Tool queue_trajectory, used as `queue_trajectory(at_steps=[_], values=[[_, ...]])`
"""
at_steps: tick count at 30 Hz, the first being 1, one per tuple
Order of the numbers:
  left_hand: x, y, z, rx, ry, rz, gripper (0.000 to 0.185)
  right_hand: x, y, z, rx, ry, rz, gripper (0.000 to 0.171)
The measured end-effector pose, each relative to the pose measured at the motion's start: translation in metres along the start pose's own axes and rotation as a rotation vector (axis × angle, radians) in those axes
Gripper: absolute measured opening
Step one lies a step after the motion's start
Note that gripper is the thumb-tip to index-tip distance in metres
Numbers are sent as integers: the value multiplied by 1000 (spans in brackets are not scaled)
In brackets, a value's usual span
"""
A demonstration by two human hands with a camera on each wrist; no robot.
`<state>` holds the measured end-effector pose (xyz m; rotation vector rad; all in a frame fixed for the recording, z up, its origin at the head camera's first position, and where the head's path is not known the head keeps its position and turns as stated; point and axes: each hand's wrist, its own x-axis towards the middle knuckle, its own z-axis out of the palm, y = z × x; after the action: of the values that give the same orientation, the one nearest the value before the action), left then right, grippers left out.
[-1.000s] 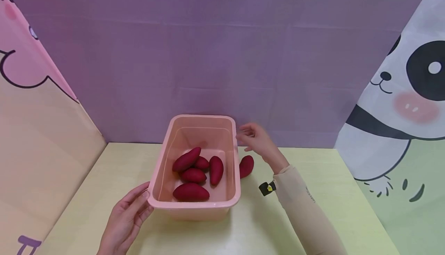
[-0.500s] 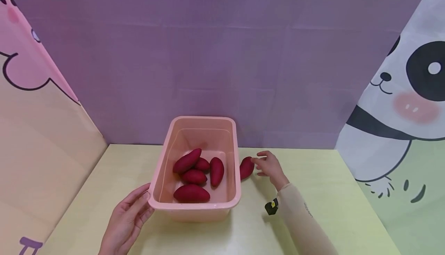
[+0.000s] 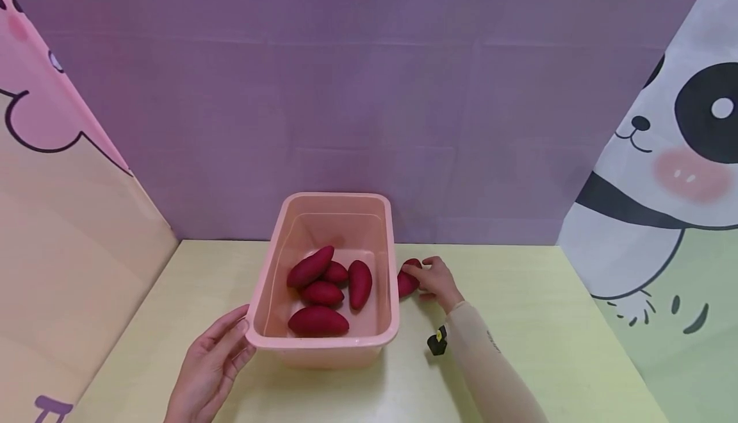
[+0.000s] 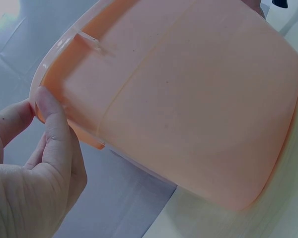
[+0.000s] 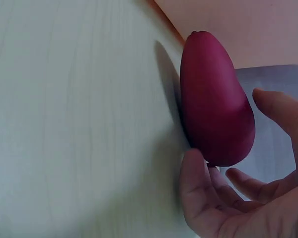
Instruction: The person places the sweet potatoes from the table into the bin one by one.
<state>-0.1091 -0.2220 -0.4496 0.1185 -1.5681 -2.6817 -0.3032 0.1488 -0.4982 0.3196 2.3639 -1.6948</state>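
Observation:
My left hand (image 3: 209, 360) pinches the near left corner of the rim of a pink plastic bin (image 3: 328, 342); in the left wrist view its thumb and fingers grip the lip. Several dark red sweet potatoes (image 3: 318, 321) lie in the bin. Another sweet potato (image 5: 213, 99) lies on the table, just right of the bin. Around its rounded end, my right hand (image 3: 439, 284) spreads its fingers and thumb, one fingertip right at the skin and another a small gap away in the right wrist view.
The pale wooden table (image 3: 519, 320) ends at a purple backdrop (image 3: 369, 102) close behind the bin. Printed panels stand at both sides, a panda (image 3: 686, 173) on the right one. A small black device (image 3: 438, 341) hangs at my right wrist.
My right hand has come down from beside the bin's far right rim and moved in around the sweet potato on the table. The left hand keeps its grip; the bin stays in place.

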Motion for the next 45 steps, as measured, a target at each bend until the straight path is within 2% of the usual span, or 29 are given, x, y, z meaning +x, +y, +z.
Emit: queue_trajectory(at_steps=[11, 20, 25, 32, 36, 40, 45], values=[[-1, 2, 1, 16, 12, -9, 29, 2, 1, 4, 40, 1, 4, 68], [0, 3, 1, 11, 10, -12, 29, -1, 1, 0, 139, 13, 39, 64], [0, 4, 1, 24, 13, -15, 28, -2, -1, 1, 80, 7, 22, 65], [0, 4, 3, 31, 23, -22, 27, 4, -1, 10, -139, 20, -84, 73], [0, 3, 4, 34, 32, -27, 26, 3, -4, 13, -154, 29, -92, 70], [0, 2, 3, 26, 21, -13, 27, 4, -1, 12, -71, 18, -62, 67], [0, 2, 1, 19, 12, -4, 28, 3, 4, 2, 171, -43, -5, 59]])
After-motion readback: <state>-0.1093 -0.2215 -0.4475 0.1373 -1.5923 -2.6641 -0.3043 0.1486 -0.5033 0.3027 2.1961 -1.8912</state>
